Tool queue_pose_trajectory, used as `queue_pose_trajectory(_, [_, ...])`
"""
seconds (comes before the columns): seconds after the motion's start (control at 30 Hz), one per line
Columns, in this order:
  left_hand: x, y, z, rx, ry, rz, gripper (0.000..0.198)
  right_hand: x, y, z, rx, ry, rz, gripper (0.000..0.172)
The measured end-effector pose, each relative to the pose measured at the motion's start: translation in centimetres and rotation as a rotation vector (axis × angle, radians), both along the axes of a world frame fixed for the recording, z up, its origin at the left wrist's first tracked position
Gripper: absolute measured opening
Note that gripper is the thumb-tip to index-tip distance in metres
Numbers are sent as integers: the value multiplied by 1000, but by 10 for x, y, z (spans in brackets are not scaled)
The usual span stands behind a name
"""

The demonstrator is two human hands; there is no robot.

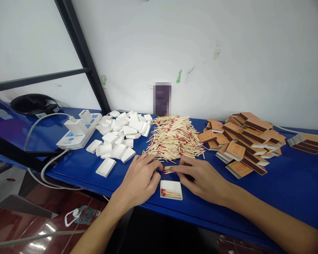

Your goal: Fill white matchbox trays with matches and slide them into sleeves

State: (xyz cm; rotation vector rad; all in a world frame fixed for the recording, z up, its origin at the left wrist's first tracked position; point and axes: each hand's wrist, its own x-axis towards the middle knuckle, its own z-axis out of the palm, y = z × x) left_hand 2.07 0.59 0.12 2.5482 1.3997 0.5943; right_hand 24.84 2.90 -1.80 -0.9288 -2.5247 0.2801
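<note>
Between my two hands a small row of matches point(167, 170) lies on the blue table, red heads to the left. My left hand point(141, 178) has its fingers curled and pressed together, fingertips against the head end. From the other side, my right hand point(201, 178) pinches the stick ends with thumb and fingers. Just below them sits a white matchbox tray point(171, 185), with several matches point(171, 193) laid along its near side. A large heap of loose matches point(176, 137) rises right behind my hands.
Left of the heap are many white trays point(122, 128); a power strip point(81, 132) with plugs stands beyond them. Orange-brown matchbox sleeves point(243, 137) are piled on the right. A black metal frame point(82, 46) and a wall point(201, 42) bound the blue table point(286, 190).
</note>
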Motion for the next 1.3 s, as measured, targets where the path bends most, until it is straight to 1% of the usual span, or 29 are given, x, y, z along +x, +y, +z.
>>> queue_pose_trajectory(0.17, [1,1,1,-7,-4,9,22,-1,0,1,2,-47,-12,30])
queue_pose_trajectory(0.4, [1,2,-1,-3,-4,38,22,-2,-2,2,70,-66,-18,30])
queue_pose_trajectory(0.57, [2,2,-2,0,-3,53,23,-1,-1,1,79,-72,16,30])
queue_pose_trajectory(0.8, [1,1,-1,-23,0,35,27,2,0,1,110,-38,37,33])
queue_pose_trajectory(0.97, [2,1,0,-30,-4,31,27,4,0,3,86,-52,71,33])
queue_pose_trajectory(1.03, [3,-1,2,-42,-22,35,22,4,1,3,82,-65,65,33])
queue_pose_trajectory(1.1, [2,-3,3,-72,-52,23,11,4,1,2,85,-81,68,33])
queue_pose_trajectory(1.13, [2,-5,4,-91,-64,8,16,4,0,2,91,-88,72,33])
queue_pose_trajectory(1.2, [0,-7,4,-121,-73,-27,33,3,0,3,104,-103,80,31])
queue_pose_trajectory(1.23, [-1,-8,4,-126,-69,-43,38,3,-1,3,110,-112,85,31])
queue_pose_trajectory(1.3, [-1,-10,2,-118,-48,-55,39,2,-3,4,121,-136,95,31])
